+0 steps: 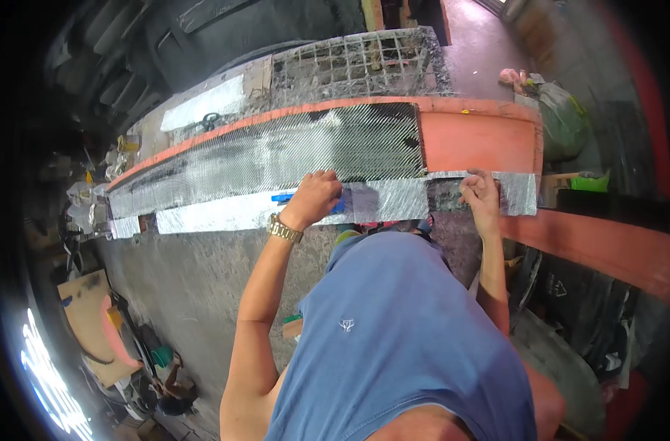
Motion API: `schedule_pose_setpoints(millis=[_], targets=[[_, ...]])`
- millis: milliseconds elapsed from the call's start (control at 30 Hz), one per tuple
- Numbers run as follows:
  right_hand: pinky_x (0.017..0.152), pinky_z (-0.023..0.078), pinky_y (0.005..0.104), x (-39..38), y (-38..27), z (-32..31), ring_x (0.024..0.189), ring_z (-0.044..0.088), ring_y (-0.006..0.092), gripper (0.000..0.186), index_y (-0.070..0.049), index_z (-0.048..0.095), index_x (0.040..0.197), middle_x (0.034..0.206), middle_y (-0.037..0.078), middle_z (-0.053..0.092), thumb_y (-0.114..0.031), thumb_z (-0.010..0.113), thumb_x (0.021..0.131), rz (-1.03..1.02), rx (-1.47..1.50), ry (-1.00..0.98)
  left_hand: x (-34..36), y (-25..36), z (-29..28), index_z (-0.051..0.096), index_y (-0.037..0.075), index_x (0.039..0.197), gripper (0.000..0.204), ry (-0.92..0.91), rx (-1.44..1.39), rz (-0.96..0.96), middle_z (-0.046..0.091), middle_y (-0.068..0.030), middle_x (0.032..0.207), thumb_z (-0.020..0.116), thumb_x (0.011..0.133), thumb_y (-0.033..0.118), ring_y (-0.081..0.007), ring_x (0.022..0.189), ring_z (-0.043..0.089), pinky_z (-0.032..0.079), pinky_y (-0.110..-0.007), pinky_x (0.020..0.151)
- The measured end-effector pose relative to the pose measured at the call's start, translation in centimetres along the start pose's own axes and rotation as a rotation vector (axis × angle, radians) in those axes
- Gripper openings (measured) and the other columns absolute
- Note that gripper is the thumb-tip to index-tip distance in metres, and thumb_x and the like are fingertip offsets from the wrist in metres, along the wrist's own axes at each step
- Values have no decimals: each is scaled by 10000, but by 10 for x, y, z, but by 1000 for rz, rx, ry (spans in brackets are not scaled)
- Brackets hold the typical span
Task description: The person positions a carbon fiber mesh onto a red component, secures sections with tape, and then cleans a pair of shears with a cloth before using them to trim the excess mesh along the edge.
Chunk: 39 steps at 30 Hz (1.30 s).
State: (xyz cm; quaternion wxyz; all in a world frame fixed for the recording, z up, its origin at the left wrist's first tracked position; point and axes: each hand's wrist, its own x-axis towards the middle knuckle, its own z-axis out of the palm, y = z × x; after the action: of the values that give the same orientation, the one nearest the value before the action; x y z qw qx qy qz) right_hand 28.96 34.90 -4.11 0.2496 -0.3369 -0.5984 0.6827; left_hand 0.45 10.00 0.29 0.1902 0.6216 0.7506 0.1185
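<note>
A long woven carbon-fibre cloth [261, 151] lies over an orange-pink panel [482, 140] in front of me. Along its near edge runs a strip of white fibre mat [217, 212]. My left hand [316, 197], with a metal watch on the wrist, rests closed over the seam between cloth and mat. A blue object [282, 198] shows on both sides of that hand; whether the fingers grip it is hidden. Farther right, my right hand [483, 197] is pinched beside a dark gap in the mat, and what lies between its fingertips is too small to name.
Black-handled scissors [211, 120] lie beyond the panel, near a white sheet [202, 103]. A dusty metal grid [357, 62] is at the back. A green bag [559, 121] stands at right, above another orange panel [592, 246]. Another person [177, 389] is at lower left.
</note>
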Motion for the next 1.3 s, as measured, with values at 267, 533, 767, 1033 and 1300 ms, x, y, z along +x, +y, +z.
schedule_pose_setpoints(millis=[267, 533, 767, 1033, 1300], targets=[[661, 505, 243, 1, 9, 4, 784, 565, 77, 355, -34, 486, 1203, 870, 6, 575, 8, 611, 874, 1, 69, -24, 1, 2, 14, 584, 21, 733, 46, 63, 72, -34, 546, -146, 826, 586, 760, 58, -340, 809, 584, 476, -460, 709], [650, 498, 241, -1, 5, 2, 755, 554, 76, 352, -36, 484, 1201, 859, 20, 573, 17, 608, 876, -27, 46, -7, 12, 17, 21, 593, 43, 759, 51, 83, 246, -146, 556, -123, 843, 617, 717, 57, -307, 847, 589, 474, -448, 719], [644, 496, 242, 6, 2, 2, 755, 556, 81, 364, -41, 487, 1214, 870, 36, 573, 15, 608, 875, -22, 34, -15, 12, 16, 27, 559, 48, 750, 52, 163, 211, -148, 542, -121, 815, 609, 743, 58, -319, 817, 587, 442, -448, 684], [662, 479, 226, 8, -9, -8, 783, 563, 63, 356, -27, 500, 1223, 905, 9, 588, 21, 593, 882, 14, 11, 87, 14, 24, 10, 591, 55, 826, 92, 263, -4, -130, 553, -105, 878, 662, 767, 64, -299, 845, 577, 422, -426, 725], [700, 453, 217, 42, -54, 7, 824, 547, 67, 394, -43, 483, 1258, 922, 10, 569, -19, 618, 889, -142, -131, -10, -11, 31, -39, 635, -13, 876, 72, 142, -619, -357, 658, -71, 837, 675, 825, 17, -185, 771, 631, 489, -314, 704]])
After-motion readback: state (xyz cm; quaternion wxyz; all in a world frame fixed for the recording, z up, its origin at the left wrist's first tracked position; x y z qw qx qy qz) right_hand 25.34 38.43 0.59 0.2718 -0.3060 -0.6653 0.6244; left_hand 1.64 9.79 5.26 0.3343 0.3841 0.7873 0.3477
